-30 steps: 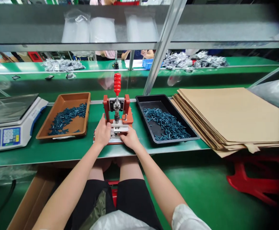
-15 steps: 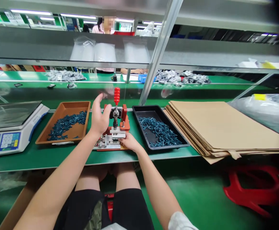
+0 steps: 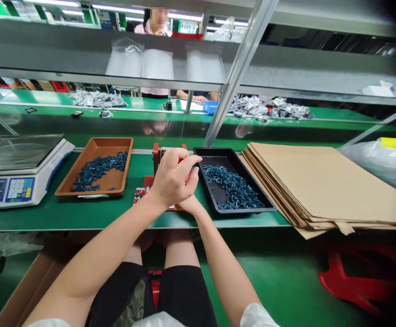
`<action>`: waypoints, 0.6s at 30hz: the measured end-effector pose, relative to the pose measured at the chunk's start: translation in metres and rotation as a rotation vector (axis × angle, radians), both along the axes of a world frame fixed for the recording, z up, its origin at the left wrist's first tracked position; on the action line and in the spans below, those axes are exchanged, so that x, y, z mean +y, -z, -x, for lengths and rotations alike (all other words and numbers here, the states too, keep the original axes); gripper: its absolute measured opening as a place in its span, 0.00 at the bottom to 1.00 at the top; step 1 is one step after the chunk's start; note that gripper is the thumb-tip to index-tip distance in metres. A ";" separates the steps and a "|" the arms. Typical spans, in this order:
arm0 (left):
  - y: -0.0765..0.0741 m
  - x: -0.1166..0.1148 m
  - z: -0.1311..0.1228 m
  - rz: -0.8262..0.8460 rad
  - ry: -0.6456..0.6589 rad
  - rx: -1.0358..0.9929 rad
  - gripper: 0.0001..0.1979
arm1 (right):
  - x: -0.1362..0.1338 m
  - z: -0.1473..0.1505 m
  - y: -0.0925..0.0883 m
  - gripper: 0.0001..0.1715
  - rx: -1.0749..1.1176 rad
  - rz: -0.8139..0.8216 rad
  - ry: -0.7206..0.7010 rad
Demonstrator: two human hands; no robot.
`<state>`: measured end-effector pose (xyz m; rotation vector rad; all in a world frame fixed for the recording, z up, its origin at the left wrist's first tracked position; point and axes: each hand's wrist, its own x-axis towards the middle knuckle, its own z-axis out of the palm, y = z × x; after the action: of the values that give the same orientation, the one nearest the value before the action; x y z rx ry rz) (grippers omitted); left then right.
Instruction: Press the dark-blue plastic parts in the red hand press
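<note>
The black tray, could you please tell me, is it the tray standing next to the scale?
No, the black tray stands beside the cardboard stack, while the brown tray is next to the scale.

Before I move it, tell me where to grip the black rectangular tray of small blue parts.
Take the black tray by its raised near rim, probably best from the front: that edge is uncovered, while the flat brown cardboard stack crowds its right side.

The left hand (image 3: 174, 179) hides most of the clamp fixture (image 3: 156, 157) and right hand (image 3: 188, 204).
</note>
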<state>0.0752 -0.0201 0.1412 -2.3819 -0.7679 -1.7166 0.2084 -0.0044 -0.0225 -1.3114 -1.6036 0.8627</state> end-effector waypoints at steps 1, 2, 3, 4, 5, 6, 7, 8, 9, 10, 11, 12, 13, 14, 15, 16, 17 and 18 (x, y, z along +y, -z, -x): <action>-0.004 0.012 -0.002 -0.013 -0.044 0.031 0.14 | 0.000 0.000 0.001 0.14 -0.019 0.010 -0.013; -0.010 0.025 -0.005 -0.003 -0.087 0.056 0.16 | 0.000 0.000 0.002 0.15 -0.040 0.027 -0.023; -0.017 0.039 -0.007 0.030 -0.124 0.068 0.19 | 0.000 0.000 0.003 0.15 -0.064 0.044 -0.024; -0.025 0.051 -0.010 0.079 -0.149 0.068 0.21 | 0.001 0.000 0.003 0.15 -0.089 0.053 -0.016; -0.033 0.061 -0.012 0.134 -0.163 0.063 0.22 | 0.002 0.001 0.003 0.15 -0.114 0.050 -0.004; -0.039 0.067 -0.012 0.188 -0.166 0.060 0.24 | 0.004 0.003 0.002 0.15 -0.140 0.037 0.007; -0.044 0.070 -0.012 0.232 -0.166 0.067 0.25 | 0.005 0.005 0.000 0.16 -0.164 0.016 0.013; -0.047 0.069 -0.010 0.260 -0.167 0.077 0.27 | 0.006 0.006 -0.002 0.17 -0.185 -0.007 0.018; -0.046 0.065 -0.006 0.268 -0.168 0.087 0.30 | 0.006 0.008 -0.003 0.18 -0.207 -0.026 0.023; -0.040 0.058 0.000 0.257 -0.163 0.092 0.33 | 0.006 0.009 -0.003 0.19 -0.229 -0.036 0.031; -0.030 0.049 0.007 0.231 -0.158 0.085 0.36 | 0.005 0.010 -0.002 0.20 -0.253 -0.039 0.050; -0.016 0.040 0.017 0.202 -0.149 0.067 0.38 | 0.005 0.010 0.001 0.20 -0.285 -0.034 0.077; 0.003 0.032 0.028 0.183 -0.143 0.037 0.38 | 0.004 0.010 0.006 0.20 -0.324 -0.038 0.092; 0.024 0.025 0.041 0.184 -0.162 -0.002 0.37 | 0.004 0.009 0.011 0.21 -0.361 -0.056 0.106; 0.046 0.020 0.055 0.221 -0.200 -0.040 0.35 | 0.003 0.009 0.017 0.21 -0.395 -0.087 0.116; 0.068 0.016 0.068 0.317 -0.253 -0.067 0.33 | 0.003 0.009 0.022 0.22 -0.413 -0.129 0.128; 0.089 0.014 0.080 0.448 -0.275 -0.056 0.33 | 0.002 0.009 0.027 0.23 -0.419 -0.173 0.135; 0.107 0.013 0.090 0.597 -0.268 -0.026 0.34 | 0.002 0.009 0.030 0.24 -0.415 -0.214 0.138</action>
<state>-0.0151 -0.0072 0.0339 -2.4234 -1.7179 -1.5667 0.1997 -0.0029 -0.0520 -1.4900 -1.8356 0.3344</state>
